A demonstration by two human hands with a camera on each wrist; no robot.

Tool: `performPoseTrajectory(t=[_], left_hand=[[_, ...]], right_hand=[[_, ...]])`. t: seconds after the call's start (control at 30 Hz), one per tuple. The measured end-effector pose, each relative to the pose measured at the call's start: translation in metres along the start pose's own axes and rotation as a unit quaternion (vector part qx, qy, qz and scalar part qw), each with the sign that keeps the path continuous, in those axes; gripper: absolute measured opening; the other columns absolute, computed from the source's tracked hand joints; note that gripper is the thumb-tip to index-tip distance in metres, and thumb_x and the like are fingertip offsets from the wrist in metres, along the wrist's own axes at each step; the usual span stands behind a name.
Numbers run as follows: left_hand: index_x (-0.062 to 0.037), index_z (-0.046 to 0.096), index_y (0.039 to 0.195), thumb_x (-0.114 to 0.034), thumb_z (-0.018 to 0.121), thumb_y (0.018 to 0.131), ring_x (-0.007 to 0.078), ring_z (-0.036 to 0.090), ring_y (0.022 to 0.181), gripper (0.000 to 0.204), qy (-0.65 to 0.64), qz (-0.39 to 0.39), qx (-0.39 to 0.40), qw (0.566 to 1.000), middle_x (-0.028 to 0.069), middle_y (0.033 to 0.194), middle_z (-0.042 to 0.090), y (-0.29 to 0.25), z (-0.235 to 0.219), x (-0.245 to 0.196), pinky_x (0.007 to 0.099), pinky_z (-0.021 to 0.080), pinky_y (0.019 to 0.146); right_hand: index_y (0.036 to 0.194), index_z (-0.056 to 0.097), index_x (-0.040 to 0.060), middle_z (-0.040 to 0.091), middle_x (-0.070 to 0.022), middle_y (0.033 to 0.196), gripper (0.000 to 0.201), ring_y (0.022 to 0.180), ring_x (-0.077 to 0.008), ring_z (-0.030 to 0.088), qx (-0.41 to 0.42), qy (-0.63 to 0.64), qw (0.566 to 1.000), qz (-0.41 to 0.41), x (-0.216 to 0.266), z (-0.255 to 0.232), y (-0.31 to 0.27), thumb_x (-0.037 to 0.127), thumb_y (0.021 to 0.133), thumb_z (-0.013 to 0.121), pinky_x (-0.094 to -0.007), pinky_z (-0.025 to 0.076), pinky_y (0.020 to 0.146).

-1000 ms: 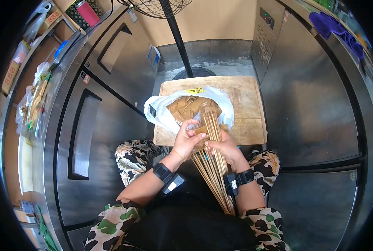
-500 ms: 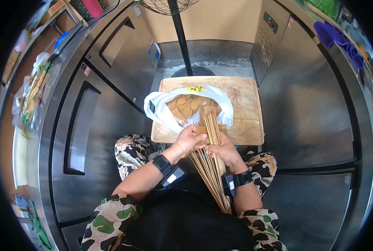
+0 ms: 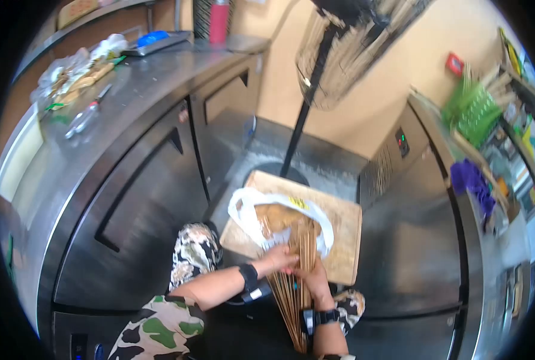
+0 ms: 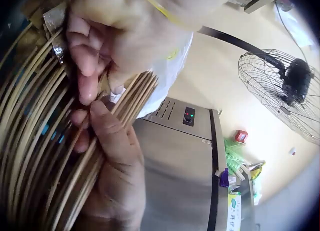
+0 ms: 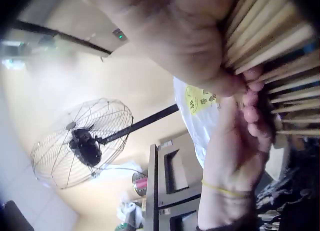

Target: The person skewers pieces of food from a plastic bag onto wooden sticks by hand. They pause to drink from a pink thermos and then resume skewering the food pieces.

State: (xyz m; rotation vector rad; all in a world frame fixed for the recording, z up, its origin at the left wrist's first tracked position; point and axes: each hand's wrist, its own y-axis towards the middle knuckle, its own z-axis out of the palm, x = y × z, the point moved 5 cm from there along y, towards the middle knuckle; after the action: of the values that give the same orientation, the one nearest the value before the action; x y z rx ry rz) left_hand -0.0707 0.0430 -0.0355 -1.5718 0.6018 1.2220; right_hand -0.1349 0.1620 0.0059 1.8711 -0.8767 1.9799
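My right hand (image 3: 314, 279) grips a bundle of thin wooden skewers (image 4: 140, 93), its thumb lying along them. More skewers (image 3: 285, 303) fan out below, toward the lap. Close against the right hand, my left hand (image 3: 278, 259) pinches a small brown sheet at the skewers, mostly hidden by the fingers. In the left wrist view the fingertips of both hands meet around one skewer. Under the upper ends of the bundle, a white plastic bag (image 3: 243, 207) lies with its mouth open, showing brown flat pieces (image 3: 279, 216). The bag rests on a wooden board (image 3: 342, 240).
Behind the board stands a fan on a black pole (image 3: 303, 120). Steel cabinets (image 3: 399, 240) flank both sides. The left counter (image 3: 159, 75) carries plastic bags, a knife-like tool and a red bottle (image 3: 218, 23). A purple cloth (image 3: 472, 183) hangs at the right counter.
The head view has tilted up and turned, so hands, bag and board appear lower and more counter shows. Both hands stay together at the skewers; the brown sheet is now less visible.
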Motion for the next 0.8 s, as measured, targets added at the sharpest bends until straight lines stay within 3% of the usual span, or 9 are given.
performPoseTrajectory(t=[0.17,0.23,0.3,0.4,0.5,0.53,0.63,0.67,0.8], left_hand=[[-0.0039,0.048,0.090,-0.028,0.055,0.091,0.0138,0.062,0.056,0.025,-0.006,0.047,-0.021,0.999,0.0086,0.069,0.064,-0.015,-0.010,0.000,0.0231,0.048,0.047],[-0.0035,0.051,0.090,-0.030,0.053,0.091,0.0135,0.062,0.057,0.026,-0.013,0.040,-0.009,0.999,0.0086,0.071,0.064,-0.026,-0.021,0.010,0.0226,0.048,0.048],[-0.0031,0.055,0.089,-0.032,0.053,0.091,0.0136,0.062,0.057,0.029,0.006,-0.002,0.066,0.998,0.0093,0.074,0.065,-0.038,-0.029,0.023,0.0228,0.048,0.049],[-0.0012,0.060,0.097,-0.038,0.051,0.091,0.0163,0.065,0.064,0.039,0.042,-0.120,0.181,0.975,0.0131,0.080,0.067,-0.048,-0.029,0.066,0.0251,0.051,0.056],[0.0009,0.056,0.104,-0.042,0.053,0.090,0.0177,0.065,0.073,0.045,-0.014,-0.150,0.223,0.963,0.0139,0.093,0.066,-0.058,-0.028,0.082,0.0255,0.051,0.062],[0.0008,0.054,0.107,-0.041,0.054,0.090,0.0182,0.064,0.077,0.045,-0.065,-0.159,0.240,0.956,0.0143,0.097,0.064,-0.060,-0.028,0.087,0.0259,0.051,0.065],[0.0001,0.051,0.111,-0.039,0.055,0.090,0.0196,0.063,0.085,0.045,-0.113,-0.159,0.266,0.944,0.0145,0.104,0.062,-0.063,-0.024,0.080,0.0276,0.052,0.071],[-0.0002,0.050,0.112,-0.038,0.056,0.089,0.0200,0.063,0.086,0.045,-0.112,-0.157,0.274,0.942,0.0144,0.106,0.061,-0.066,-0.020,0.076,0.0282,0.052,0.073],[-0.0029,0.047,0.116,-0.036,0.056,0.090,0.0206,0.063,0.090,0.043,-0.125,-0.151,0.308,0.931,0.0108,0.114,0.056,-0.066,-0.008,0.073,0.0300,0.052,0.076]], right_hand=[[0.117,0.047,-0.0012,0.062,-0.0105,0.095,0.053,0.083,-0.0201,0.061,-0.079,-0.169,0.973,-0.137,-0.009,-0.002,0.009,0.003,0.070,0.071,-0.0310,0.050,0.073],[0.118,0.048,-0.0012,0.062,-0.0121,0.099,0.055,0.089,-0.0215,0.060,-0.114,-0.208,0.963,-0.130,-0.031,-0.008,0.020,0.008,0.070,0.073,-0.0324,0.049,0.079],[0.116,0.049,-0.0006,0.062,-0.0121,0.099,0.052,0.088,-0.0209,0.060,-0.111,-0.206,0.959,-0.157,-0.038,-0.006,0.014,0.009,0.070,0.072,-0.0321,0.049,0.078],[0.113,0.050,-0.0013,0.062,-0.0145,0.099,0.049,0.087,-0.0228,0.061,-0.110,-0.218,0.968,-0.065,-0.039,-0.003,0.008,0.012,0.072,0.072,-0.0334,0.049,0.077],[0.114,0.049,-0.0024,0.061,-0.0199,0.100,0.053,0.090,-0.0294,0.060,-0.145,-0.322,0.934,-0.055,0.002,0.011,-0.024,0.017,0.071,0.072,-0.0357,0.047,0.080],[0.116,0.047,-0.0028,0.056,-0.0228,0.105,0.058,0.099,-0.0323,0.055,-0.164,-0.446,0.870,-0.133,-0.003,0.009,-0.033,0.019,0.069,0.074,-0.0363,0.044,0.086],[0.114,0.047,-0.0037,0.050,-0.0238,0.108,0.062,0.106,-0.0382,0.047,-0.151,-0.444,0.875,-0.123,-0.001,0.010,-0.063,0.020,0.066,0.076,-0.0424,0.038,0.093],[0.118,0.045,-0.0042,0.048,-0.0230,0.113,0.067,0.106,-0.0381,0.046,-0.117,-0.386,0.910,-0.095,-0.025,0.001,-0.066,0.020,0.065,0.077,-0.0428,0.037,0.094],[0.138,0.019,-0.0007,0.044,-0.0165,0.126,0.092,0.118,-0.0226,0.044,-0.019,-0.195,0.981,0.009,-0.039,0.022,-0.087,0.008,0.067,0.077,-0.0323,0.037,0.098]])
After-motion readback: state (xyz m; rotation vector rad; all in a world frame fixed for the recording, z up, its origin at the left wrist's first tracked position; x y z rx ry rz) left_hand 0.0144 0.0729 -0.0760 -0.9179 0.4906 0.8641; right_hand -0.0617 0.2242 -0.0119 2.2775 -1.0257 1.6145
